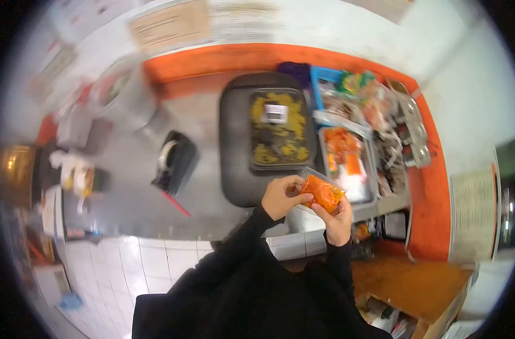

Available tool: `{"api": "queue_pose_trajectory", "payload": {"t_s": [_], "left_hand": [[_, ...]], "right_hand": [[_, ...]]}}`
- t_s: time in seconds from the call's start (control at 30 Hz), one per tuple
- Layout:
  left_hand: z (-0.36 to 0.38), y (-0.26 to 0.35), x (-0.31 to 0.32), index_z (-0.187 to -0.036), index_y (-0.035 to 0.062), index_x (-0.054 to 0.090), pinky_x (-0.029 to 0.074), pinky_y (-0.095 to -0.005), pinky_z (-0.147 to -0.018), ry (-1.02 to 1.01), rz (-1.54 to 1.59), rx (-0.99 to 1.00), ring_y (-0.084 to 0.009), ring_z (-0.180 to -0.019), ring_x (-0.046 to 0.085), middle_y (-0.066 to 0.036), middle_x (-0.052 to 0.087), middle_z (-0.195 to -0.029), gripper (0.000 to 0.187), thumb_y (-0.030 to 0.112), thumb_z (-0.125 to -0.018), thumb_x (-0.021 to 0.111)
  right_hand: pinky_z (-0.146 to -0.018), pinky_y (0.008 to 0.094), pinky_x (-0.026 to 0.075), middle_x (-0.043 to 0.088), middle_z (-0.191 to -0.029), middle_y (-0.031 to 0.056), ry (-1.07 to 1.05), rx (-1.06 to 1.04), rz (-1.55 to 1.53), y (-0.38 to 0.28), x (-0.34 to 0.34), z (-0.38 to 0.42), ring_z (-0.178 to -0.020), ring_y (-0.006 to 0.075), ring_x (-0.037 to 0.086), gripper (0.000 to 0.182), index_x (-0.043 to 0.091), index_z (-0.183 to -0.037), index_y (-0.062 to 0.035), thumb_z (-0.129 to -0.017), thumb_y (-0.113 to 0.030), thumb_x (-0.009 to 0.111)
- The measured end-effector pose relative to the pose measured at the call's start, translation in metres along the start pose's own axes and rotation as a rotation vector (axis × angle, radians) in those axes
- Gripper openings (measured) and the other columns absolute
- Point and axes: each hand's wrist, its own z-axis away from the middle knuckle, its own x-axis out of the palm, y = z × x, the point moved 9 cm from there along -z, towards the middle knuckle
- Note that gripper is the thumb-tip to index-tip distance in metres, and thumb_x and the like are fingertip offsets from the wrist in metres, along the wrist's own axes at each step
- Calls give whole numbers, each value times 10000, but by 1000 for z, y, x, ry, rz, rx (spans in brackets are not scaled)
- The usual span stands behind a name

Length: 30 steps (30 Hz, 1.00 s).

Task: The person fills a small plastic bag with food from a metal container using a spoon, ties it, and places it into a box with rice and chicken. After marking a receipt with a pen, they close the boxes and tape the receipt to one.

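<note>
Between my two hands is a small clear plastic packet with orange contents. My left hand pinches its left edge, thumb on top. My right hand grips its lower right side, the thumb also on the front. The packet is held above the counter's front edge. Just beyond it, a metal tray holds more orange packets. Left of that tray, a clear-lidded container with yellow and dark contents and a white label rests on a dark, rounded board.
On the steel counter lie a tape dispenser and a red stick-like thing. A blurred pale bucket stands at the back left. A blue basket and several plastic bags crowd the right corner. A wooden table is at lower right.
</note>
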Motion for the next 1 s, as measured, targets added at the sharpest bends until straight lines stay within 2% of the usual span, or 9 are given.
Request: {"api": "queue_pose_trajectory", "payload": {"t_s": [0.3,0.37,0.5,0.53,0.63,0.7,0.77,0.97,1.0], "left_hand": [[221,80,-202,-908,-7,560,431,-220,-608,614,-117,203,-78,-649,502,-28,564,-746,237,175,-761,601],[296,96,-240,-906,4,567,428,-223,-585,751,-316,220,-79,-636,491,-35,557,-708,221,171,-764,596],[449,86,-304,-911,12,574,435,-225,-590,943,-257,108,-85,-645,529,-53,576,-720,232,175,-749,609],[479,91,-314,-975,32,549,438,-237,-646,951,-258,227,-104,-728,553,-61,591,-828,285,171,-738,623],[572,93,-349,-1050,43,497,430,-250,-707,1323,-458,214,-126,-818,544,-64,580,-929,350,158,-743,620],[616,83,-366,-1094,46,457,417,-256,-735,1364,-409,189,-139,-874,526,-71,571,-971,369,145,-765,594],[668,73,-387,-1068,35,473,416,-251,-728,1571,-287,150,-134,-864,523,-74,573,-952,315,130,-783,568],[728,61,-468,-1050,12,486,399,-243,-766,1687,-89,47,-138,-888,517,-89,570,-927,264,121,-812,525],[728,64,-488,-1050,12,486,399,-243,-766,1689,-97,50,-138,-888,517,-89,570,-927,264,121,-812,525]], "right_hand": [[-730,232,417,564,-936,72,-644,98,11,42,273,58,-831,122,532,323,470,-1060,39,-753,5,565],[-674,213,406,563,-867,49,-780,140,-29,64,341,95,-778,100,515,241,525,-986,37,-754,-5,569],[-603,198,395,555,-766,42,-1070,198,147,110,461,183,-666,81,505,102,600,-824,37,-746,-28,589],[-568,202,397,554,-754,46,-1102,102,205,105,490,203,-622,86,502,114,600,-819,45,-745,-41,595],[-484,217,401,557,-723,62,-1112,-40,251,112,554,225,-540,99,499,139,602,-788,62,-749,-71,598],[-489,214,409,558,-723,70,-973,-197,361,123,580,199,-558,99,507,157,604,-810,57,-760,-91,591],[-510,218,417,562,-735,71,-907,-125,304,136,614,173,-566,100,508,183,606,-839,46,-776,-123,579],[-540,225,437,577,-742,70,-967,-303,329,180,787,114,-621,97,528,245,595,-858,62,-792,-172,566],[-555,231,443,585,-749,77,-953,-477,381,194,821,101,-633,108,542,243,595,-866,56,-788,-172,567]]}}
